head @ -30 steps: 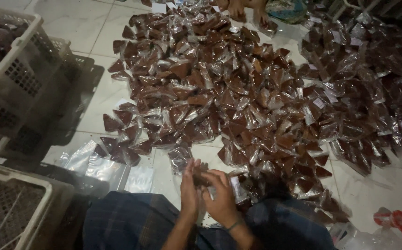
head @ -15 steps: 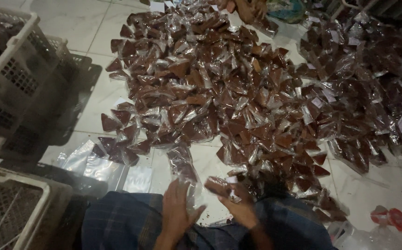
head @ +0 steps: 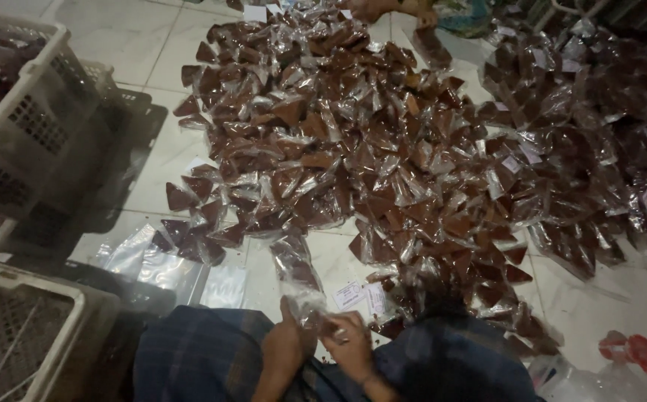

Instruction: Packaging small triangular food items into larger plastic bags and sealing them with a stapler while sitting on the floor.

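Note:
My left hand [head: 287, 346] and my right hand [head: 353, 344] meet low in the view, just above my lap in dark checked cloth [head: 197, 357]. Both grip the near end of a long clear plastic packet [head: 297, 272] with brown filling, which stretches away from me over the tiled floor. Beyond it spreads a large heap of clear packets with brown triangular contents [head: 353, 141]. Two small white paper labels [head: 360, 295] lie on the floor just right of the held packet.
White slotted plastic crates stand at the left [head: 18, 141] and the lower left [head: 18, 327]. Empty clear bags [head: 167, 264] lie on the floor beside my left knee. Another person's hand [head: 383, 7] shows at the top edge. A red and clear object [head: 625, 350] sits lower right.
My hands had parted and dropped lower half a second ago; now they are together again, closed on the end of the long clear packet.

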